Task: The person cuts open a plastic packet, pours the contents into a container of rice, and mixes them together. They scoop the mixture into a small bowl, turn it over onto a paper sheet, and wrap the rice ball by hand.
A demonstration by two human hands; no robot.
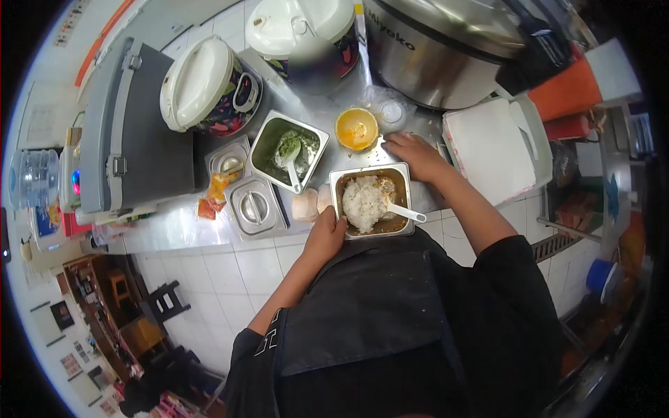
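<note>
A metal pan point(406, 187) holding white rice point(363, 203) and a white spoon point(406, 212) stands at the counter's front edge. My left hand point(325, 237) is at its left side, fingers closed against the rim. Beyond the pan's right corner, my right hand point(412, 155) rests on the steel counter with its fingers apart, near a yellow bowl point(357, 129) with orange residue. Left of the bowl is a second metal pan point(262, 157) with green contents and a white spoon point(293, 171).
Two lidded pots point(198, 87) point(302, 28) and a large steel cooker point(432, 56) line the back. Metal lids point(252, 207) lie at left beside a grey box point(150, 132). White paper sheets point(491, 150) lie at right.
</note>
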